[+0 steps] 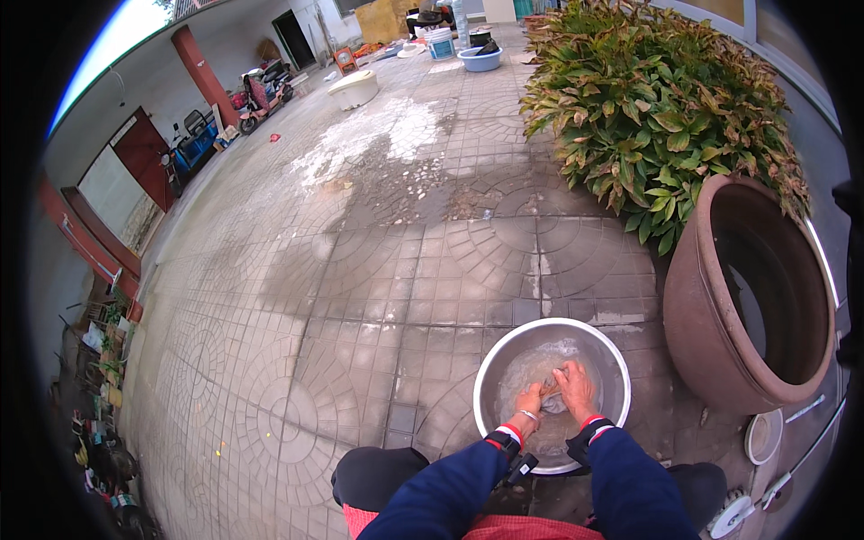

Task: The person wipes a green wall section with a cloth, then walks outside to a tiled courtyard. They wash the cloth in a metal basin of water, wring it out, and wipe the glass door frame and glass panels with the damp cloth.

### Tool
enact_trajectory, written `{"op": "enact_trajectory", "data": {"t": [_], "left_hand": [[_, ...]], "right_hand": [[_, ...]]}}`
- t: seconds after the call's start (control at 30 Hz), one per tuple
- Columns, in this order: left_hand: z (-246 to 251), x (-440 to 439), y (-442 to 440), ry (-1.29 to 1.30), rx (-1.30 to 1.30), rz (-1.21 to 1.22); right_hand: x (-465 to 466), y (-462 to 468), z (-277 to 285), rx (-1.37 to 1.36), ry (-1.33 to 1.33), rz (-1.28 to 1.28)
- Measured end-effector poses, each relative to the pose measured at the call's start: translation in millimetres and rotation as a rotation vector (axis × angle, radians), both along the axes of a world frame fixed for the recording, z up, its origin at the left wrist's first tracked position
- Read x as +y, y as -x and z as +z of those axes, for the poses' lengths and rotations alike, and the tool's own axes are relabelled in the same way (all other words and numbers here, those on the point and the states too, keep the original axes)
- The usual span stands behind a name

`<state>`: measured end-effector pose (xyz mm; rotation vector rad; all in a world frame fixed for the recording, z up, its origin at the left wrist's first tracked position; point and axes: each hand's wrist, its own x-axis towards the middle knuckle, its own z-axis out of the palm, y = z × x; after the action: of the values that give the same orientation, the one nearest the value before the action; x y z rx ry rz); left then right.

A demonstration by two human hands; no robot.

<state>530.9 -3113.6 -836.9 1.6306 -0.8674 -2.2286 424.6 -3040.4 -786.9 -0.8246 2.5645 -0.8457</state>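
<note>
A round metal basin (483,378) with a pale rim stands on the paving in front of me and holds cloudy water. Inside it, my left hand (529,403) and my right hand (575,389) are close together, fingers curled on a wet, greyish-brown bundle (553,403) that looks like cloth. The bundle lies low between both hands and is partly covered by the fingers. A bracelet circles my left wrist, and dark bands are around both sleeve cuffs.
A large brown clay vat (702,324) stands to the right, below a leafy bush (661,115). Near its foot is a small round dish (764,437). Farther off are a cream tub (354,90), a blue basin (480,61), a white bucket (441,44) and a partly visible person (432,15).
</note>
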Motion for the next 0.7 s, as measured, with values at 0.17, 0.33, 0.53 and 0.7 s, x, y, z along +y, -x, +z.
{"op": "enact_trajectory", "data": {"t": [0.17,0.33,0.53,0.7], "left_hand": [[23.2,-12.5,-32.7,-0.137,-0.142,-0.097],[15.5,-25.8,-29.3,-0.355,0.029,-0.111],[-6.2,-44.3,-28.4,-0.28,0.214,0.103],[5.1,-11.2,3.7,0.024,-0.024,0.015]], "right_hand": [[20.7,-2.6,-56.9,0.06,-0.049,-0.184],[-8.6,-52.4,-37.4,-0.544,0.135,0.115],[-50.5,-77.2,28.1,-0.421,0.198,0.338],[-42.4,-35.9,28.0,-0.132,0.026,0.049]]}}
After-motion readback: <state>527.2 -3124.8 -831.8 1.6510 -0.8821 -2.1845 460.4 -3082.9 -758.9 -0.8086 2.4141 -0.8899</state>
